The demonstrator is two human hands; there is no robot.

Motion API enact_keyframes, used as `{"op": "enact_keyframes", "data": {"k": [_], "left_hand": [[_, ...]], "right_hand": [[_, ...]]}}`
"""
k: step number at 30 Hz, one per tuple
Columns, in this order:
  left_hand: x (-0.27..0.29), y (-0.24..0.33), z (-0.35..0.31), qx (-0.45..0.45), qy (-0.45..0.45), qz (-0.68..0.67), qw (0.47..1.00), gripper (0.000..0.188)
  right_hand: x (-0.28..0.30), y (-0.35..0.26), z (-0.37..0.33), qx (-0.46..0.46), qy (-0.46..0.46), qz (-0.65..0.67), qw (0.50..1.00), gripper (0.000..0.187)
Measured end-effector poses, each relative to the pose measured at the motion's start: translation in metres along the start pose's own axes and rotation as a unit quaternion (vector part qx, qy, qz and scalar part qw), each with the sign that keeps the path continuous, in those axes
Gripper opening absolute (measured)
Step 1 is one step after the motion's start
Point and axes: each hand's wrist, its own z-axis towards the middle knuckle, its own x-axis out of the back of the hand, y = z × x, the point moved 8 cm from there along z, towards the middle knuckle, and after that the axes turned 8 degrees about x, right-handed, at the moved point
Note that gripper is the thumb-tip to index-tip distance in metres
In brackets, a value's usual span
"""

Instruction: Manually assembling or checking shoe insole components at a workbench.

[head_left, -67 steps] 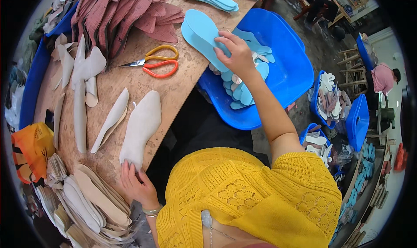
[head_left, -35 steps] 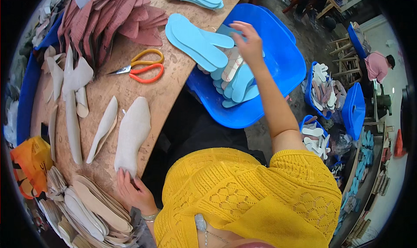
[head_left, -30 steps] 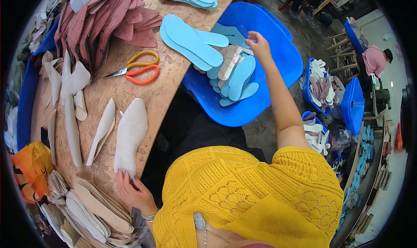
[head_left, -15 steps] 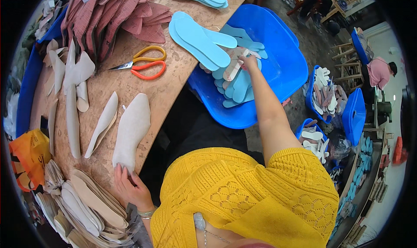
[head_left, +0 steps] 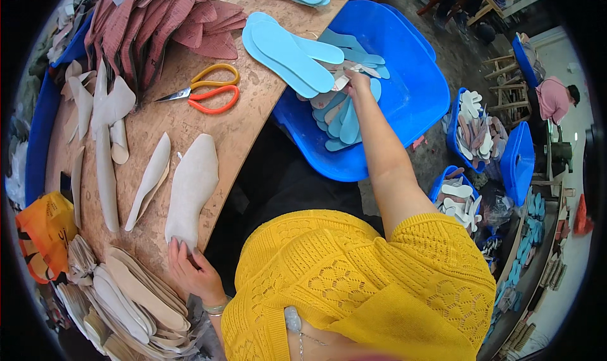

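— Wooden desk (head_left: 190, 127) under me, curved along its near edge, with a concrete floor and more blue bins of shoe parts off to the right. What's nearest?

— Closest in, I see my left hand (head_left: 190, 271) flat on the desk, fingers spread and pressing the heel end of a pale grey suede piece (head_left: 191, 187); nothing is gripped. A stack of beige insoles (head_left: 136, 298) lies just beside it, and an orange plastic bag (head_left: 44, 234) sits at the left edge.

— And the other hand?

— Farther out, my right hand (head_left: 357, 82) is down in the blue tub (head_left: 404, 70), fingers pinched on a small pale insole piece (head_left: 341, 81) atop the light-blue insoles (head_left: 344, 111) heaped there. A second ago that hand was raised higher over the tub; now it has dropped onto the pile. My left has not moved.

— Beyond that?

— Orange-handled scissors (head_left: 205, 92) mid-desk, two large light-blue insoles (head_left: 288, 54) overlapping the tub's rim, then reddish-brown cut pieces (head_left: 164, 19) fanned at the far edge.
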Motion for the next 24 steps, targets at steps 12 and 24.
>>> {"op": "enact_keyframes", "data": {"k": [12,24], "left_hand": [[0.0,0.002,0.0,-0.018,0.004,-0.007,1.0,0.026],[0.001,-0.002,-0.004,0.002,-0.004,-0.002,1.0,0.026]], "right_hand": [[0.052,-0.088,0.021,-0.055,-0.199,-0.062,0.977,0.017],[0.08,-0.097,0.011,-0.147,-0.247,0.278,0.917,0.026]]}}
